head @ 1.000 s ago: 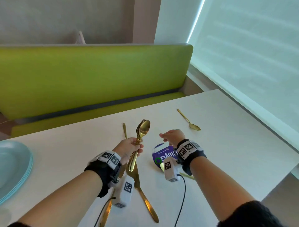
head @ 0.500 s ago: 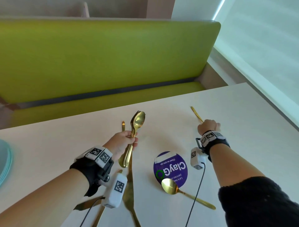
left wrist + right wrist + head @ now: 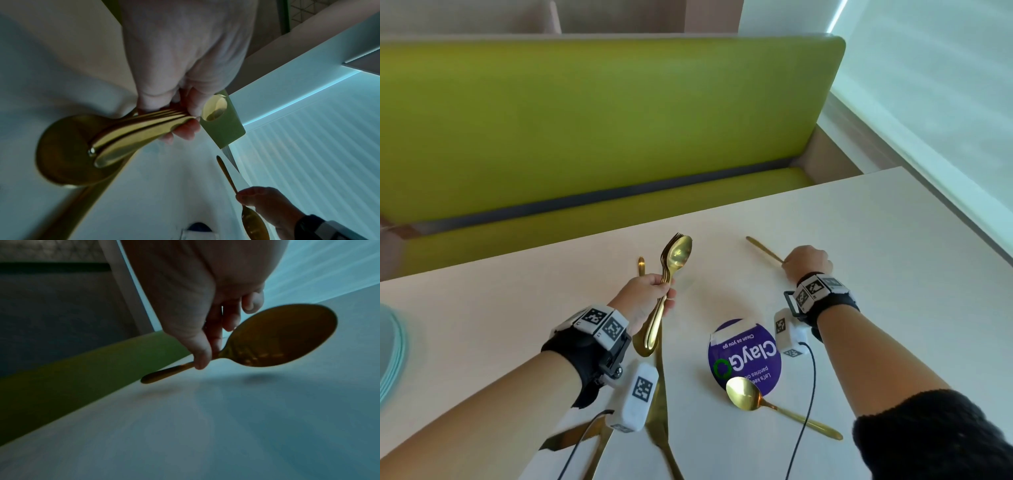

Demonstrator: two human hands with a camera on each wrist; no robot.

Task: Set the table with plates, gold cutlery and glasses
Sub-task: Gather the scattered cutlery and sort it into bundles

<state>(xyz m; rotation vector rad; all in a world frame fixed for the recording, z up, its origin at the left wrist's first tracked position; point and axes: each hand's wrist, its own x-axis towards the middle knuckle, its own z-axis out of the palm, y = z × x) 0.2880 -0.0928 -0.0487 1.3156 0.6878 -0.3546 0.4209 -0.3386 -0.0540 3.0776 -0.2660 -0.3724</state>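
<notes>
Ahead of you a lime-green upholstered bench seat (image 3: 592,113) runs along the white surface (image 3: 876,246); to your right a pale roller blind (image 3: 941,78), probably over a window, glows with daylight. Beige wall (image 3: 482,15) behind.

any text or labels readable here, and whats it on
"ClayGo" on the round purple sticker stuck to the table, upside down in the head view.
"Clean as you go" on the same sticker.
"Let's kee..." on the same sticker, cut off by a gold spoon.
Wristband marker squares: patterns, no text.
</notes>
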